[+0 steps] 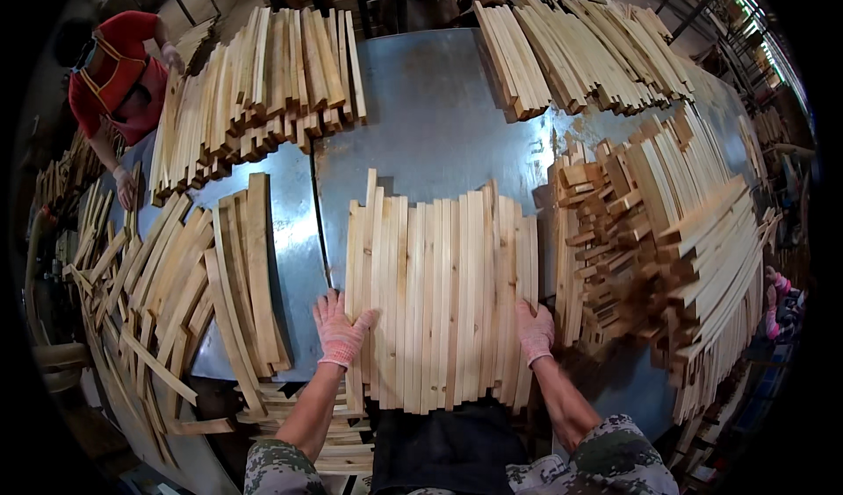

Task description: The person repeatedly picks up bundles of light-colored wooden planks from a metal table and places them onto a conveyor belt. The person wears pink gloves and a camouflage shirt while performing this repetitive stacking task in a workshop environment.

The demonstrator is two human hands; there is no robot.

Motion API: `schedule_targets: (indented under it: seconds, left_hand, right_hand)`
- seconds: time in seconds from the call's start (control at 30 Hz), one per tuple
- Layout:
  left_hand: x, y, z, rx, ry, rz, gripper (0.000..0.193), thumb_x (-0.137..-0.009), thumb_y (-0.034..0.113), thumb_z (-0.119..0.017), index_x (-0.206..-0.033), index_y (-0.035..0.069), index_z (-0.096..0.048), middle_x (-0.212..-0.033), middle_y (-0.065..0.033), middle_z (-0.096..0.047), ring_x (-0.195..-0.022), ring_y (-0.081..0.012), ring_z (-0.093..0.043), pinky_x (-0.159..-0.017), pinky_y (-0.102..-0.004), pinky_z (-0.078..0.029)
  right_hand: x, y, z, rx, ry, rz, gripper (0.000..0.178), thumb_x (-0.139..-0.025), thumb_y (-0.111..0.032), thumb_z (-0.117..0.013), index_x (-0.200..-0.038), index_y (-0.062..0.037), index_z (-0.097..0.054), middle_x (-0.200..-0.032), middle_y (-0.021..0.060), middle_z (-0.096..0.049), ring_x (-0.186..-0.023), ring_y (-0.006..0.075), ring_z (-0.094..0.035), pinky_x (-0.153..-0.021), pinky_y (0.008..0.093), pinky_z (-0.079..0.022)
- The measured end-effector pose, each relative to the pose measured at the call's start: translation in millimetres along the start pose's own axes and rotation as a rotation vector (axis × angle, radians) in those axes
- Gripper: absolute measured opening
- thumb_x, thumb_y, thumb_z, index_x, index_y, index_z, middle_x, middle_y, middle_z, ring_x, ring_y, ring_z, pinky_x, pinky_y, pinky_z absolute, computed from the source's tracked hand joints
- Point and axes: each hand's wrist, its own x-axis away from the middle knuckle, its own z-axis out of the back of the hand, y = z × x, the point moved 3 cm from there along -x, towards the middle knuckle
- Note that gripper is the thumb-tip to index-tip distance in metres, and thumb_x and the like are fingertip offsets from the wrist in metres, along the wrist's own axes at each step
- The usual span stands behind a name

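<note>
A row of pale wooden strips (439, 293) lies side by side on the metal table in front of me, with uneven far ends. At its left edge rests my left hand (340, 330), in a pinkish knit glove, fingers stretched forward on the table and thumb against the outer strip. My right hand (534, 330), gloved the same way, lies along the right edge with its fingers pointing forward against the wood. Both hands are open, one on each side of the row. The undersides of the fingers are hidden.
Loose strips (171, 293) lie crisscrossed to my left. Stacked strips (272, 82) stand at the far left beside a co-worker (118, 74) in red. More piles sit at the far right (584, 52) and near right (685, 249). The metal table (413, 109) shows between them.
</note>
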Motion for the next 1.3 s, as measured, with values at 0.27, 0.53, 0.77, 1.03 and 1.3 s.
schedule_targets:
  seconds: [0.27, 0.53, 0.77, 1.03, 1.3]
  left_hand:
    - [76.3, -10.7, -8.5, 0.419, 0.004, 0.046, 0.102, -0.088, 0.054, -0.085, -0.161, -0.003, -0.043, -0.158, -0.0229, -0.053, -0.146, -0.0357, -0.050, -0.124, -0.0470, -0.038]
    - [74.1, -28.1, -24.3, 1.098, -0.288, 0.319, 0.085, -0.079, 0.025, -0.097, -0.146, -0.002, -0.052, -0.124, -0.0143, -0.070, -0.105, -0.0245, -0.070, -0.092, -0.0404, -0.061]
    - [107.4, -21.5, -15.3, 1.177, -0.247, 0.324, 0.081, -0.074, 0.020, -0.101, -0.135, -0.004, -0.054, -0.117, -0.0152, -0.072, -0.099, -0.0243, -0.071, -0.089, -0.0408, -0.061]
    - [250.6, -34.8, 30.5, 1.229, 0.011, 0.447, 0.082, -0.076, 0.012, -0.097, -0.143, -0.002, -0.053, -0.119, -0.0114, -0.074, -0.098, -0.0188, -0.072, -0.084, -0.0361, -0.061]
    - [443.0, -73.2, 99.9, 1.285, 0.422, 0.461, 0.093, -0.077, 0.014, -0.097, -0.153, -0.004, -0.047, -0.132, -0.0122, -0.068, -0.115, -0.0205, -0.067, -0.096, -0.0381, -0.058]
  right_hand:
    - [-31.1, 87.8, -16.2, -0.097, -0.184, 0.049, 0.068, -0.103, -0.060, -0.069, -0.131, 0.0017, -0.074, -0.115, 0.0105, -0.078, -0.106, 0.0240, -0.069, -0.098, 0.0382, -0.052]
    - [-40.7, 94.2, -35.7, -0.480, -0.333, 0.033, 0.085, -0.096, -0.068, -0.075, -0.142, 0.0028, -0.066, -0.131, 0.0113, -0.071, -0.118, 0.0236, -0.065, -0.104, 0.0367, -0.051]
    - [-44.5, 107.2, -28.8, -0.544, -0.509, -0.067, 0.064, -0.103, -0.052, -0.074, -0.143, -0.0021, -0.067, -0.124, 0.0026, -0.072, -0.111, 0.0165, -0.065, -0.101, 0.0322, -0.051]
    - [27.8, 70.6, -20.2, -0.559, -0.708, 0.165, 0.038, -0.110, -0.037, -0.067, -0.128, -0.0047, -0.075, -0.110, -0.0041, -0.071, -0.099, 0.0086, -0.064, -0.087, 0.0280, -0.053]
    - [141.6, -27.4, -42.0, -0.570, -1.176, 0.462, 0.057, -0.105, -0.048, -0.071, -0.137, -0.0016, -0.067, -0.124, 0.0070, -0.075, -0.112, 0.0213, -0.071, -0.100, 0.0379, -0.058]
